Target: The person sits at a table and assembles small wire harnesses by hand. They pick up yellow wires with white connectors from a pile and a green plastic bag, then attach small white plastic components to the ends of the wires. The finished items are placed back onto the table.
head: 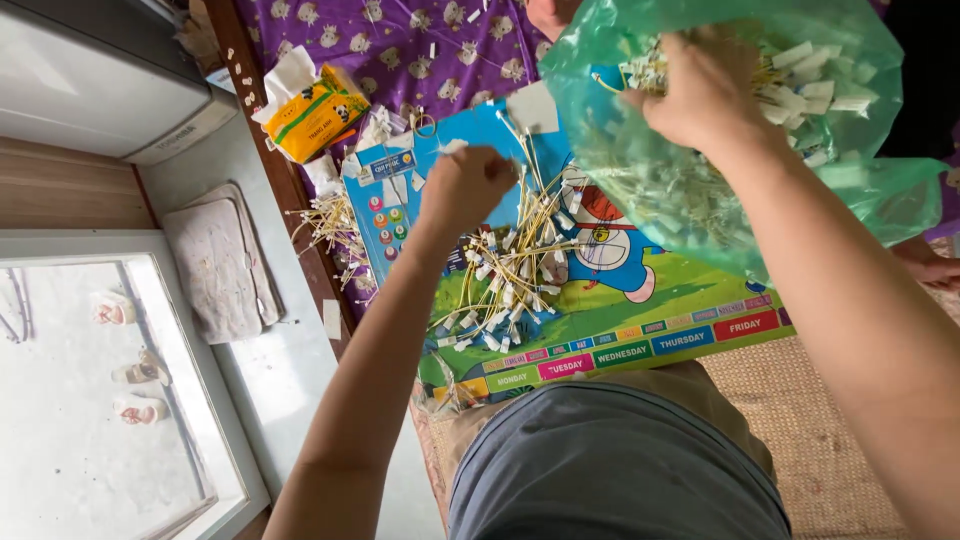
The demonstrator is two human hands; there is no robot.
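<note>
Nearest the viewer, on the lap, a colourful board point(690, 300) carries a heap of small yellow wires with white ends point(510, 275) near its middle. Above the heap, the left hand point(465, 185) is closed, fingers pinched narrow on a few wires. Toward the board's far right corner, the right hand point(700, 90) reaches into a green plastic bag point(690, 200) of wires, fingers curled around a clump. Beyond the board's far left corner lies a yellow tissue pack point(315, 112).
</note>
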